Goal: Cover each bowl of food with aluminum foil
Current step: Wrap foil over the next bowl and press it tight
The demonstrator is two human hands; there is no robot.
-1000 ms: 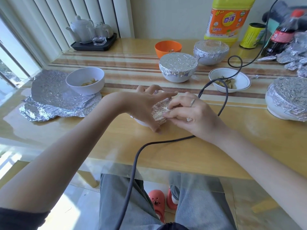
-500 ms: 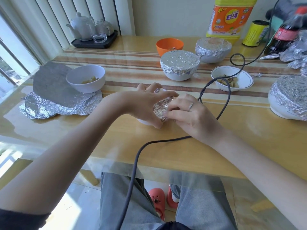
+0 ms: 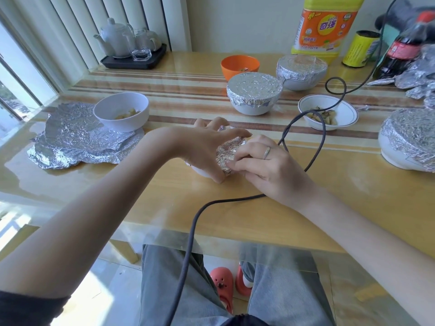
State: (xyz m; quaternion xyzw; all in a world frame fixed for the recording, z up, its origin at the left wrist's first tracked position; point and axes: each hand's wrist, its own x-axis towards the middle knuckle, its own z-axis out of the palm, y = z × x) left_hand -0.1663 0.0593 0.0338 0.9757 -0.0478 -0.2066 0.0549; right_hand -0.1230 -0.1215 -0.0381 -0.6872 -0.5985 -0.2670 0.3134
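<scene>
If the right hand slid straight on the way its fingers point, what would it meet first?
The right hand points leftward; its fingertips already touch the foil-wrapped small bowl, with the left hand just beyond, though depth is uncertain.

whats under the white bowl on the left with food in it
Crumpled sheets of aluminum foil lie under the white bowl, spread flat on the table. The bowl hides the foil directly beneath its base.
</scene>
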